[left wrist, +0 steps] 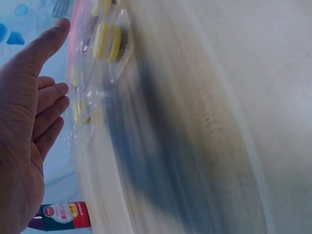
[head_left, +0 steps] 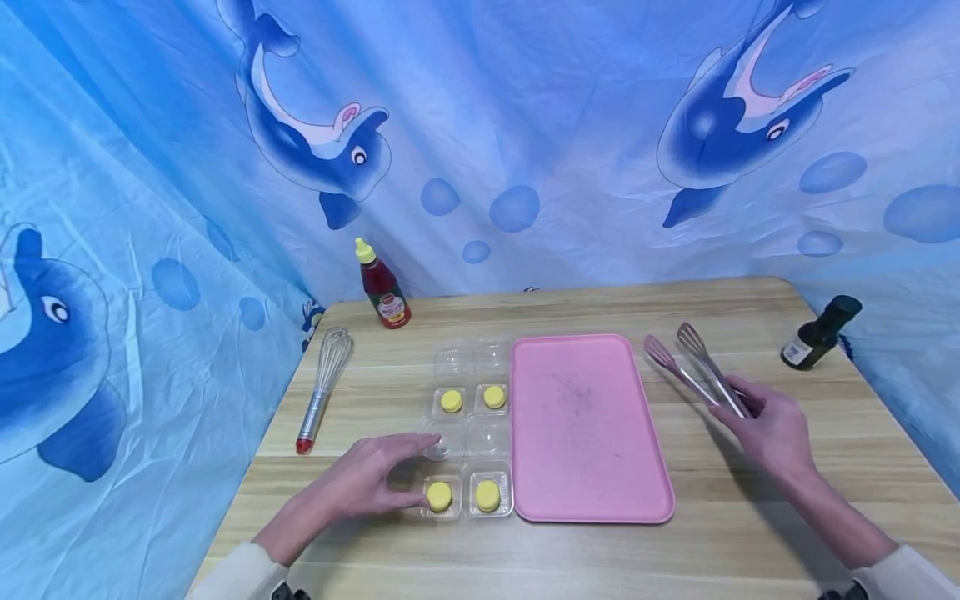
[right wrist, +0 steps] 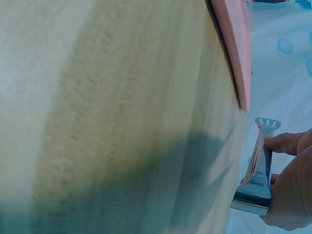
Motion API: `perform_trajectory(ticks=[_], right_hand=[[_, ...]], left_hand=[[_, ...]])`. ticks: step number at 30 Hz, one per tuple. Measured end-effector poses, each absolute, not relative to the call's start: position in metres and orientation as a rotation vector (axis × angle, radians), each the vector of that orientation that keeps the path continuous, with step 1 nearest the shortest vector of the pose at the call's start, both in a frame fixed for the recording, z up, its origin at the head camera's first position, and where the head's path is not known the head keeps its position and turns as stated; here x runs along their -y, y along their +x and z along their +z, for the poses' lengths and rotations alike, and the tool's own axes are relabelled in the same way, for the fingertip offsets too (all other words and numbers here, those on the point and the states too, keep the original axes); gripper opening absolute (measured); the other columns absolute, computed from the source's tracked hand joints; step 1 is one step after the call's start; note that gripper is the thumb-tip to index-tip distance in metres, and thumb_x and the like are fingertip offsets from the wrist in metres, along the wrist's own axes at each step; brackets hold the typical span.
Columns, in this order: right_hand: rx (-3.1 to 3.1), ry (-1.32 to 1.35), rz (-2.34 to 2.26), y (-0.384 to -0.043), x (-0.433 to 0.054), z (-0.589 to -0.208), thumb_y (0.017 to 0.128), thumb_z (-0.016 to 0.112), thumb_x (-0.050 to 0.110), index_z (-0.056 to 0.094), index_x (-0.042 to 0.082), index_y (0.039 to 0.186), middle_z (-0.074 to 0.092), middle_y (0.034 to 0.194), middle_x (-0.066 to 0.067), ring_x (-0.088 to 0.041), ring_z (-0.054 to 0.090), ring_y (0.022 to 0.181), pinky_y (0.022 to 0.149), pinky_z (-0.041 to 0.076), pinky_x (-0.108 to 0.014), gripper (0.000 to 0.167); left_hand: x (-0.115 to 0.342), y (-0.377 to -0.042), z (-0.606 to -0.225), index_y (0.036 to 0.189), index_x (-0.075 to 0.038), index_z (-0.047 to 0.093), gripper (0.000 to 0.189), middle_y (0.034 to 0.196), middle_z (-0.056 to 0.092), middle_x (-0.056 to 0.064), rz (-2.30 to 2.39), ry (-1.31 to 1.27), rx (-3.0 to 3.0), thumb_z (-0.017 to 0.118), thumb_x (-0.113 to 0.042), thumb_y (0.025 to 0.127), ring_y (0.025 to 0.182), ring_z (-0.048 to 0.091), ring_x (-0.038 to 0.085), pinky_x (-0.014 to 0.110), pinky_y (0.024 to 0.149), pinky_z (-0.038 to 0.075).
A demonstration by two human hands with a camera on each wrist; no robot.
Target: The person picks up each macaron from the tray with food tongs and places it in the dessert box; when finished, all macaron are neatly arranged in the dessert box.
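Observation:
My right hand (head_left: 772, 427) grips metal tongs (head_left: 713, 368) just right of the pink tray, their slotted heads apart and aimed at the back of the table. In the right wrist view, the bent end of the tongs (right wrist: 252, 194) sticks out beside the palm. My left hand (head_left: 363, 479), thumb and fingers spread, hovers by the left side of the clear plastic boxes (head_left: 476, 510). Yellow macarons (head_left: 487, 496) sit singly in several compartments, with open lids behind them. The thumb is close to the front-left macaron (head_left: 439, 497); whether it touches the box cannot be told.
The pink tray (head_left: 592, 442) lies right beside the boxes. A whisk (head_left: 324, 383) lies at the left, and a red sauce bottle (head_left: 387, 292) stands at the back left. A dark bottle (head_left: 819, 333) stands near the right edge. A dolphin-print curtain (head_left: 480, 125) hangs behind.

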State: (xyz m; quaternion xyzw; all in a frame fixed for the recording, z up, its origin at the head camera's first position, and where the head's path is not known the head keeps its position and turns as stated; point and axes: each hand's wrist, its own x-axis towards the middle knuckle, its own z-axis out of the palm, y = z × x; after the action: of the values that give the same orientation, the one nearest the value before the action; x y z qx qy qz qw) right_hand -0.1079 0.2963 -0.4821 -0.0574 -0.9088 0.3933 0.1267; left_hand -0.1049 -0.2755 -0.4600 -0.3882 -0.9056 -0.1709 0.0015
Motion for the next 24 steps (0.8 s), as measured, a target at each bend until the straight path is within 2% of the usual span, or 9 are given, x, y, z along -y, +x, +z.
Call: perform_trajectory(ticks=[2,5,6,8,10,18,24], right_hand=[[2.651,-0.184,1.173,-0.109,-0.298,-0.485,0.092,0.083,0.012,0.062,-0.012,0.138,0.067,0.124,-0.038,-0.036,0.073,0.104,0.068,0.041,0.000,0.056],[2.662,-0.223,1.228,-0.110,-0.301,-0.488,0.092,0.084,0.011,0.061,-0.013,0.138,0.066,0.124,-0.039,-0.036,0.073,0.104,0.067,0.042,0.000,0.057],[2.669,-0.240,1.244,-0.110,-0.301,-0.489,0.092,0.083,0.010,0.060,-0.014,0.138,0.066,0.125,-0.040,-0.044,0.070,0.108,0.066,0.042,-0.001,0.057],[2.686,-0.283,1.263,-0.109,-0.301,-0.489,0.092,0.083,0.011,0.058,-0.014,0.139,0.065,0.126,-0.041,-0.044,0.068,0.108,0.066,0.042,-0.003,0.059],[2.700,-0.316,1.273,-0.109,-0.301,-0.490,0.093,0.083,0.012,0.056,-0.014,0.141,0.063,0.128,-0.041,-0.048,0.065,0.111,0.065,0.041,-0.005,0.061],[2.763,-0.344,1.205,-0.111,-0.298,-0.495,0.091,0.084,0.018,0.051,-0.014,0.140,0.062,0.120,-0.034,-0.038,0.061,0.100,0.070,0.047,-0.024,0.067],[2.786,-0.341,1.189,-0.112,-0.300,-0.499,0.089,0.086,0.019,0.044,-0.017,0.141,0.063,0.114,-0.034,-0.038,0.062,0.095,0.067,0.047,-0.027,0.076]], left_hand=[[0.277,-0.107,-0.458,0.151,-0.014,0.060,0.084,0.146,0.065,0.003,-0.542,-1.203,2.854,0.086,-0.058,0.084,0.129,0.066,0.022,0.044,0.106,0.057],[0.279,-0.109,-0.456,0.152,-0.014,0.059,0.084,0.146,0.065,0.005,-0.549,-1.191,2.850,0.083,-0.060,0.086,0.128,0.066,0.024,0.046,0.105,0.057],[0.280,-0.109,-0.456,0.152,-0.013,0.059,0.084,0.147,0.065,0.005,-0.548,-1.191,2.848,0.083,-0.060,0.086,0.128,0.067,0.024,0.047,0.105,0.057],[0.280,-0.111,-0.455,0.152,-0.011,0.059,0.084,0.146,0.065,0.007,-0.543,-1.202,2.822,0.085,-0.055,0.086,0.127,0.067,0.026,0.048,0.104,0.058],[0.281,-0.113,-0.455,0.151,-0.009,0.059,0.083,0.145,0.066,0.009,-0.533,-1.210,2.799,0.087,-0.051,0.085,0.126,0.068,0.028,0.049,0.103,0.058],[0.283,-0.121,-0.452,0.150,-0.009,0.059,0.082,0.142,0.068,0.010,-0.525,-1.185,2.778,0.090,-0.045,0.084,0.122,0.070,0.029,0.050,0.100,0.060],[0.280,-0.127,-0.448,0.151,-0.011,0.059,0.080,0.143,0.068,0.008,-0.522,-1.171,2.783,0.091,-0.042,0.084,0.123,0.070,0.026,0.047,0.101,0.060]])
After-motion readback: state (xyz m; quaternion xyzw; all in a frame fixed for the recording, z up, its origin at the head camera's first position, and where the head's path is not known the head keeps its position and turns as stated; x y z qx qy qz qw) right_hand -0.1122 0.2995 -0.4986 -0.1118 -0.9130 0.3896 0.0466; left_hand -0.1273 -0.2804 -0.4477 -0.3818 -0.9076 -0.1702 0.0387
